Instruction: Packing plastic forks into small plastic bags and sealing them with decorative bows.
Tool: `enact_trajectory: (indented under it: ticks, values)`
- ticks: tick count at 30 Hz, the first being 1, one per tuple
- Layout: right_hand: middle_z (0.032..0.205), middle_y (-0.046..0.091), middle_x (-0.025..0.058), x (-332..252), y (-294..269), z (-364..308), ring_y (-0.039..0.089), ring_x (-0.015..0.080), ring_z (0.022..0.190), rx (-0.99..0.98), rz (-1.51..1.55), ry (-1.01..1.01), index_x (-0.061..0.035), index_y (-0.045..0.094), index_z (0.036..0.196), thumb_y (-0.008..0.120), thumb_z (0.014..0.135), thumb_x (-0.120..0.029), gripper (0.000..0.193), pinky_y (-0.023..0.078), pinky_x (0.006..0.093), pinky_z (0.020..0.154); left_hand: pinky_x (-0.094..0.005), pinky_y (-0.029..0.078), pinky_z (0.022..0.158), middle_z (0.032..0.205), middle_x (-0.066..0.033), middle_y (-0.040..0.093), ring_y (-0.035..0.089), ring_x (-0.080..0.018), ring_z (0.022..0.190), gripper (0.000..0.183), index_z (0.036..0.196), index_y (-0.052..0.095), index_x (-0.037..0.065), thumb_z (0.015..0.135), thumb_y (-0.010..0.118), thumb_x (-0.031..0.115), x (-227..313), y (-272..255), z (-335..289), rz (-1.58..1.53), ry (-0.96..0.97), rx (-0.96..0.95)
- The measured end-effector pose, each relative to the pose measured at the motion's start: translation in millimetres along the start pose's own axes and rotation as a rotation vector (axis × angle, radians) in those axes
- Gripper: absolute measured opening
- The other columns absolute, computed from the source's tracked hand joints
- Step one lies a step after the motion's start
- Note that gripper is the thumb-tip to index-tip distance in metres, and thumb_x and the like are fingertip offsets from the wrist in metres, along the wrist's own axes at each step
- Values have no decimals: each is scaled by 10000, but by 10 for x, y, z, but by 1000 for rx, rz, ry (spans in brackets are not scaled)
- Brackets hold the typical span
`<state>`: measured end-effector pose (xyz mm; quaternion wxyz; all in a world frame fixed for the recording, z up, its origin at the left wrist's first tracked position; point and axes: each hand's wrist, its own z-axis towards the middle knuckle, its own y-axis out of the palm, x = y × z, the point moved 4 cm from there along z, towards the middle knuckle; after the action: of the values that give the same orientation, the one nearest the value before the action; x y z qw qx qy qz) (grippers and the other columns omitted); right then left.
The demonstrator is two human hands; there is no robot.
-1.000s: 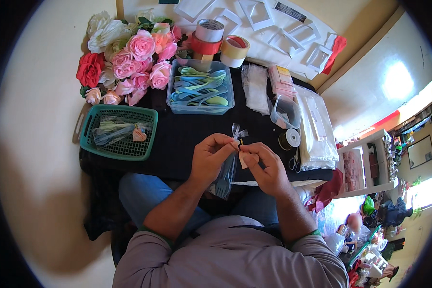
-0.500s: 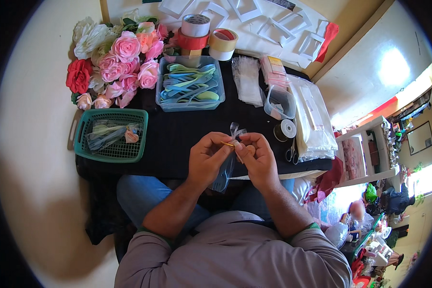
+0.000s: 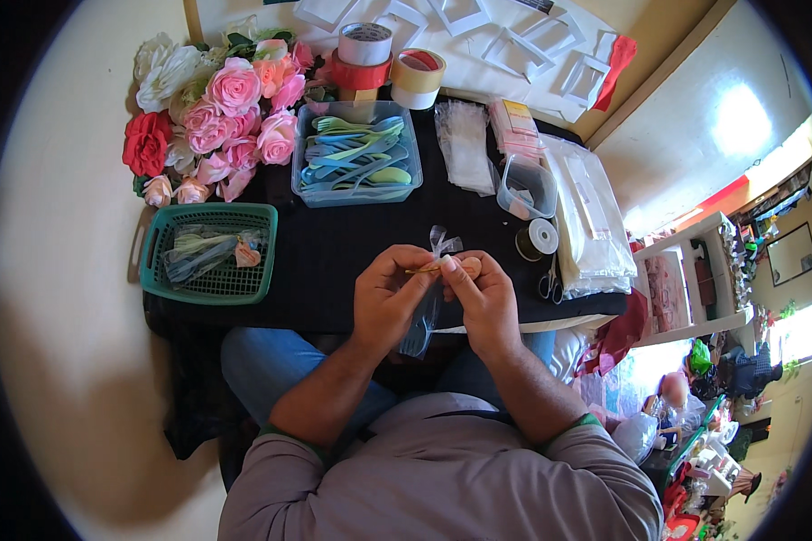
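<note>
Close together above the table's near edge, my two hands work at the gathered neck of a clear plastic bag [image 3: 419, 332] with blue cutlery in it. The bag hangs between them, and its loose top [image 3: 442, 241] sticks up beyond my fingers. My left hand [image 3: 386, 293] is closed, pinching a thin gold tie [image 3: 421, 270]. My right hand [image 3: 483, 302] is closed too, thumb against fingers at the neck, with a small pale peach tag [image 3: 470, 266] in it. The fingers hide just how the tie runs round the neck.
A green basket [image 3: 271, 261] on the left holds a packed cutlery bag. Behind stand a clear tub [image 3: 361, 197] of blue and green cutlery, artificial flowers [image 3: 235, 86] and tape rolls [image 3: 364, 45]. Plastic bags [image 3: 591, 225], a ribbon spool [image 3: 539, 236] and scissors [image 3: 550, 286] lie right.
Both hands have shifted very slightly, still pinched at the bag's neck. The gold tie lies flatter, and my right thumb has moved a little over the neck.
</note>
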<state>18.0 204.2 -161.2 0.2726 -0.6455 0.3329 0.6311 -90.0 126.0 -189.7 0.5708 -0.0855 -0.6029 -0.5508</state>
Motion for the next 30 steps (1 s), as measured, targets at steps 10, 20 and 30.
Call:
enact_trajectory:
  ticks: [10,20,30]
  values:
    - [799,583,6,53,-5,-37,509,60,709,48,240,-79,-34,561,936,625,955,-220,197,422,210,659,-231,491,806,999,-68,616,616,-100,903,101,1010,612,-19,909,605,-32,22,48,-9,33,-1,-32]
    - [789,567,-6,57,-17,-111,490,47,688,130,177,-102,-39,540,928,622,957,-203,185,406,203,621,-228,492,787,959,-60,623,616,-92,877,76,974,611,-4,901,630,-15,30,95,-5,43,-24,-8]
    - [849,603,31,22,21,-153,533,76,734,61,229,-49,-22,586,964,613,957,-177,158,444,234,657,-210,482,730,937,-49,626,608,-76,820,101,987,615,-4,907,653,46,26,70,-11,114,19,-20]
